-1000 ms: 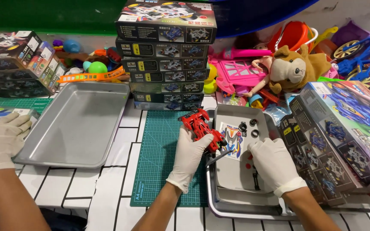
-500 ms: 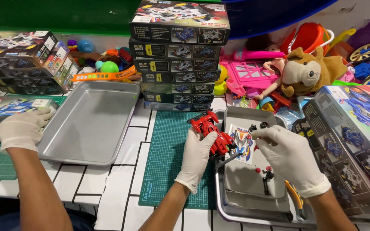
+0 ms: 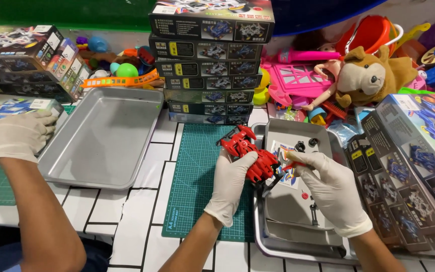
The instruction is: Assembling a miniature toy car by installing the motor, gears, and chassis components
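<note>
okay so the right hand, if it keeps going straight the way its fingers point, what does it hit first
The right hand points left toward the red toy car held in the left hand; its fingers would probably meet the car's near end first, though depth is hard to judge.

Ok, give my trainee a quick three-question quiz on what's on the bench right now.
1. True or false: the left hand holds the red toy car body.
2. Where does the empty metal tray lie: A) left of the green cutting mat, B) right of it, C) on top of the stack of boxes?
3. Whose is the gloved hand at far left, resting on a box?

Key:
1. True.
2. A.
3. Another person's; the wearer's right hand is over the parts tray.
</note>
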